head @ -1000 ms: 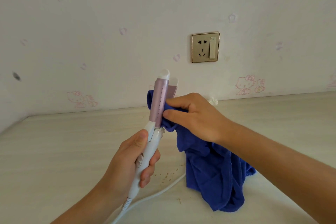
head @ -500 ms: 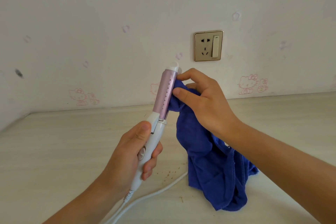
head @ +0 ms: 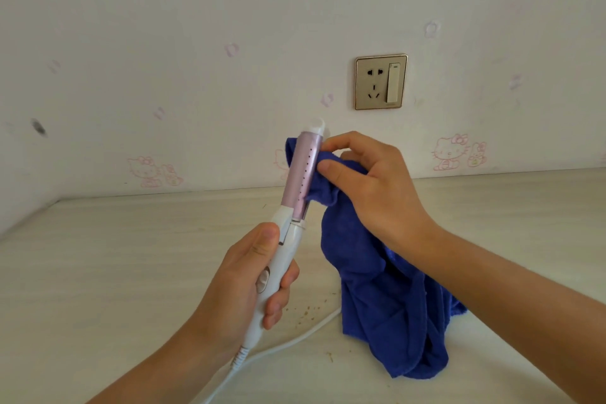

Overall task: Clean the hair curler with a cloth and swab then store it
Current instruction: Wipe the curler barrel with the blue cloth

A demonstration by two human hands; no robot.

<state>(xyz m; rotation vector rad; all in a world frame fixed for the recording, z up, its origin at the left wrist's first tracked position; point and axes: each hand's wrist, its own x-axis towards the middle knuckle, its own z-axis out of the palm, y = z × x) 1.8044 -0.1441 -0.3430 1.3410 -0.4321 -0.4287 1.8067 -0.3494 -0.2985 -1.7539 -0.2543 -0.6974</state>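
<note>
The hair curler (head: 303,174) is standing almost upright above the middle of the worktop (head: 114,272), its tip leaning slightly right, and we are holding it off the surface.

At the far left, the pale wall (head: 196,26) is turning a corner and meeting the worktop, and a dark smudge (head: 38,126) is showing on it. Faint pink flower shapes are dotting the wall, and a pink cat print (head: 154,170) is sitting low on it, just above the worktop's back edge. The worktop itself is looking pale and matte, with a light wood grain.

Our left hand (head: 236,292) is wrapping the curler's white handle. Its grip is closing round the handle, with the thumb lying up the front and the fingers curling round the right side. A white cord (head: 295,341) is leaving the base of the handle, and a stretch of it is lying across the worktop toward the cloth (head: 387,298). Small brown specks (head: 308,310) are lying beside the cord.

The purple barrel is rising above our left hand, ending in a white cap. The blue cloth is bunching against the barrel's right side, a corner is peeking out behind its left side, and the rest is hanging down, with its lower folds resting on the worktop.

Our right hand (head: 370,187) is pinching the cloth in its grip, the thumb pressing it against the barrel and a finger reaching the barrel near the top.

Above that hand, a gold-framed socket (head: 381,82) with a switch is sitting on the wall. Further right, a second cat print (head: 457,151) is showing.
</note>
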